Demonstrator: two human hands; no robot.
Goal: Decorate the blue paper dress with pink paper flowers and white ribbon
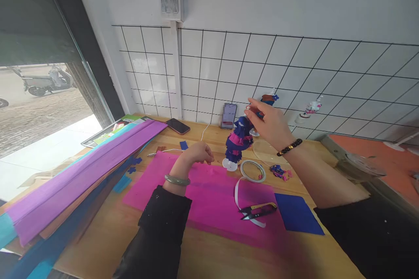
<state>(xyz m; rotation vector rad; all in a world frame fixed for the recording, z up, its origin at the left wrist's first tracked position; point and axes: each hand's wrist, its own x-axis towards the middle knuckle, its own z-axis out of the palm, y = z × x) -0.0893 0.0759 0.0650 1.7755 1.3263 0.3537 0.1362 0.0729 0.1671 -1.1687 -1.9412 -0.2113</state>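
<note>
A small figure (239, 139) dressed in fringed dark blue and pink paper stands upright on a round white base (229, 165). At its top, my right hand (266, 120) pinches a small white tip between thumb and index finger. My left hand (198, 152) is closed with curled fingers, over a large pink paper sheet (196, 196) and left of the figure. Whatever its fingertips may hold is too small to make out. By the base lies a tape roll (253, 171) with a white strip (236, 194) trailing from it. Black snips (260, 212) rest across that strip.
Folded purple paper (88, 170) and other coloured sheets fill the left side. Two phones, one lying flat (178, 126) and one propped up (228, 116), are near the wall. Blue paper (299, 213) and paper scraps (280, 172) lie right. Another figure (269, 99) stands behind my right hand.
</note>
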